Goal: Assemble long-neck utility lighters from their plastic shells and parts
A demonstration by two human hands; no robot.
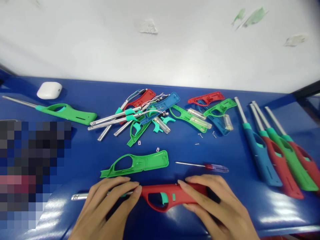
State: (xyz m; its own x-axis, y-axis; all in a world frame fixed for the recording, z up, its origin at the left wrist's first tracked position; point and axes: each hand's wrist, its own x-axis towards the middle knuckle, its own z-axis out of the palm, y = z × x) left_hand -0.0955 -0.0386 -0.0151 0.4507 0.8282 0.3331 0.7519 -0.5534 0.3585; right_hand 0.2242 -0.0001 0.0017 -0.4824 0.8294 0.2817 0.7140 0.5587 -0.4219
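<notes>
A red long-nosed lighter (166,196) lies sideways between my hands at the table's near side, its teal trigger showing in the loop. My left hand (107,203) is closed around its front end, with the metal tube (79,196) sticking out to the left. On the handle end, my right hand (220,203) grips with fingertips and thumb. Just beyond the lighter is a green half shell (155,161), inner side up. To its right lies a small screwdriver (216,168) with a clear purple and red handle.
Lighter tubes (110,120), wires, teal triggers and shells are heaped mid-table. Shells and clear fuel tanks (197,113) lie right of them, with loose screws (200,135). Several assembled lighters (265,161) lie far right. A green lighter (72,114) and white case (49,90) are left.
</notes>
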